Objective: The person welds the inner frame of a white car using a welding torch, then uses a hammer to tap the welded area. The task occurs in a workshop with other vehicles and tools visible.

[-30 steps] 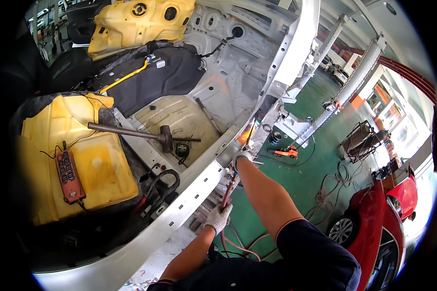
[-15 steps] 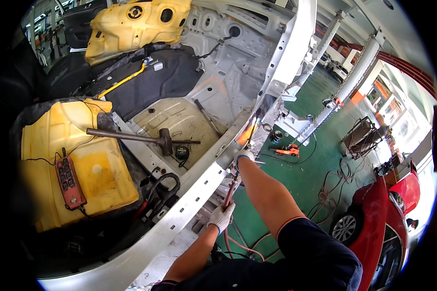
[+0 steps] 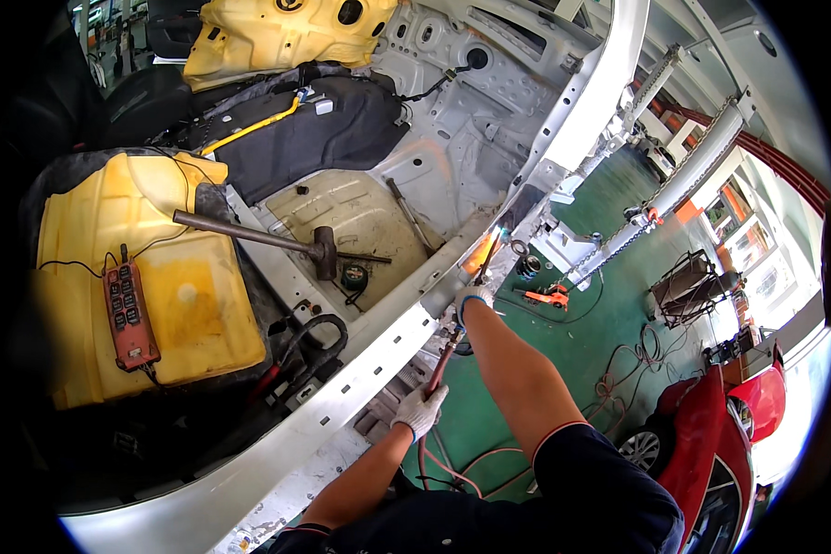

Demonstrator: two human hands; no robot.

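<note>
My right hand (image 3: 474, 301), in a white knit glove, is closed around a gas torch (image 3: 488, 262) beside the white car body's sill (image 3: 355, 377). At the torch's tip is a small bright flame, and the metal beside it glows orange. Lower down, my gloved left hand (image 3: 421, 412) is wrapped around the reddish hose (image 3: 439, 369) that runs from the torch. Inside the body, a sledgehammer (image 3: 323, 253) lies across the floor's edge with its handle over yellow foam. A tape measure (image 3: 354, 275) is next to its head.
A red remote control (image 3: 131, 314) lies on the yellow foam (image 3: 198, 323) at left. Dark padding (image 3: 332, 134) covers part of the body floor. A chained pulling post (image 3: 688, 185) stands at right, near an orange clamp (image 3: 549, 296), hoses on the green floor and a red car (image 3: 702, 434).
The whole view has shifted and turned slightly. My hands stay on the torch and hose, with the flame still at the sill.
</note>
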